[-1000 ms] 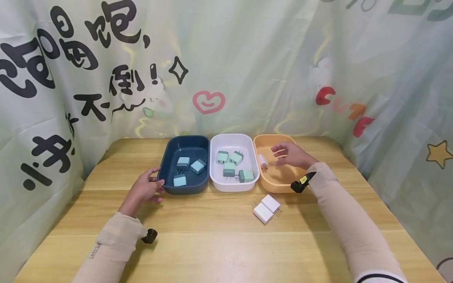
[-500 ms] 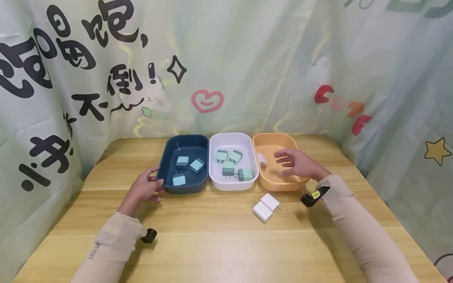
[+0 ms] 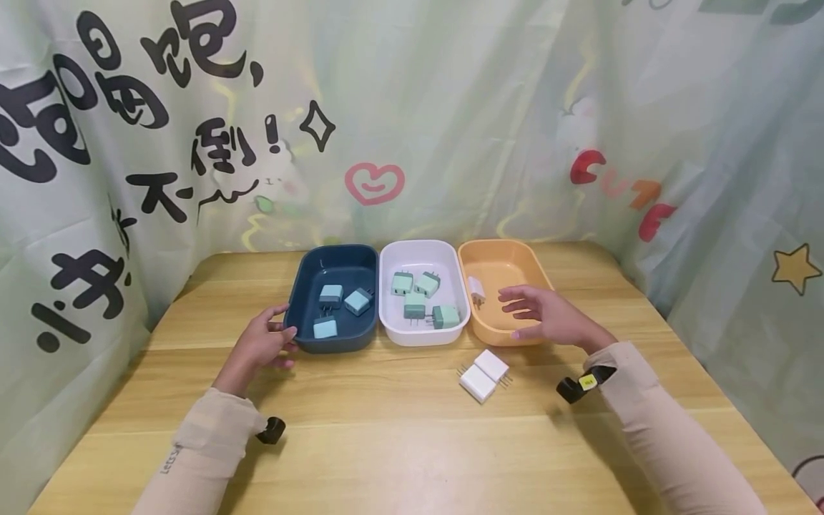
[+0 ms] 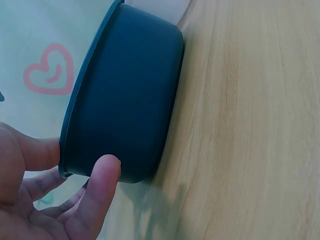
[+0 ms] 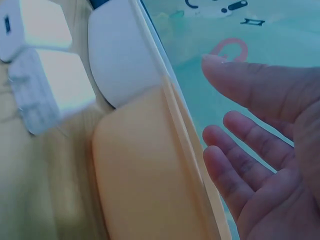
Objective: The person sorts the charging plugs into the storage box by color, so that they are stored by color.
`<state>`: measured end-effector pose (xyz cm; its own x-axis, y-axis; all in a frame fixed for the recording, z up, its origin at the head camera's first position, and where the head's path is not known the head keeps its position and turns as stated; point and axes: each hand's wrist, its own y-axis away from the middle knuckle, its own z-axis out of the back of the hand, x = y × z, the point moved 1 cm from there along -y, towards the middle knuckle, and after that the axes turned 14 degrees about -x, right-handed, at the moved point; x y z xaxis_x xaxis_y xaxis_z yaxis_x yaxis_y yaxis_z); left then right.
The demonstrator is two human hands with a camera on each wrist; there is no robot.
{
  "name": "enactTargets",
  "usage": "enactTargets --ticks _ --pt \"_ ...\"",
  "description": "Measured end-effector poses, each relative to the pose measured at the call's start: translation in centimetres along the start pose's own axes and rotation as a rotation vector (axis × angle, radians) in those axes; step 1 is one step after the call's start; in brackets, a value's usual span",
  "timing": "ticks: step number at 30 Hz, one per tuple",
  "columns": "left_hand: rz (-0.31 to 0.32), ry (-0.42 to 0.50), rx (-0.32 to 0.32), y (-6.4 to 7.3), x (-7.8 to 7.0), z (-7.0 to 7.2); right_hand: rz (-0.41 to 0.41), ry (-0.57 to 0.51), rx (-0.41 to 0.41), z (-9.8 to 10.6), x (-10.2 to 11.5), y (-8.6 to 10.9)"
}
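Observation:
My left hand (image 3: 260, 343) is at the near left corner of a dark blue bin (image 4: 120, 100), its thumb (image 4: 102, 185) against the outer wall and a finger at the rim. Inside that bin lie several light blue plug chargers (image 3: 357, 301). Over the near right part of an orange bin (image 3: 508, 257) hovers my right hand (image 3: 550, 315), holding nothing, thumb apart from the loosely bent fingers. One white charger (image 3: 476, 290) lies at the orange bin's left wall. Two more white chargers (image 3: 478, 383) lie side by side on the table before the bins.
Between the blue and orange bins stands a white bin (image 3: 425, 336) with several mint green chargers (image 3: 415, 306). All three bins stand in a row on a wooden table (image 3: 386, 443). A printed curtain (image 3: 450, 129) hangs behind.
My right hand has drawn back to the right and toward me, from inside the orange bin to its near right edge. The left hand stays at the blue bin.

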<state>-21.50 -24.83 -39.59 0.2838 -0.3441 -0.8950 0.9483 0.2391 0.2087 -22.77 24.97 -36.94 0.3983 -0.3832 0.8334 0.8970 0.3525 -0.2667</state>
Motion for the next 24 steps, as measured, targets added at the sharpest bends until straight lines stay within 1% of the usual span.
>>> enactTargets --ticks 2,6,11,13,16,19,24 --pt "0.003 -0.001 -0.002 0.0 0.0 0.0 0.001 -0.020 0.002 -0.2 0.2 0.6" --pt "-0.006 0.004 -0.002 -0.1 0.0 0.0 0.039 -0.044 0.014 -0.6 0.6 1.8" --pt "-0.010 0.010 -0.004 -0.1 -0.1 0.2 0.098 -0.023 0.069 -1.2 0.6 3.1" --pt "-0.005 0.010 -0.006 -0.1 -0.2 0.2 0.105 -0.037 0.101 -1.5 0.4 3.5" --pt "-0.002 0.010 -0.001 -0.1 -0.2 0.2 0.092 -0.077 0.155 -2.0 0.0 4.0" --pt "0.004 0.010 -0.001 0.0 -0.1 0.1 0.087 -0.087 0.186 -2.5 -0.5 4.4" --pt "-0.002 0.012 0.002 0.0 -0.2 0.1 0.098 -0.034 0.176 -3.2 -1.1 4.8"
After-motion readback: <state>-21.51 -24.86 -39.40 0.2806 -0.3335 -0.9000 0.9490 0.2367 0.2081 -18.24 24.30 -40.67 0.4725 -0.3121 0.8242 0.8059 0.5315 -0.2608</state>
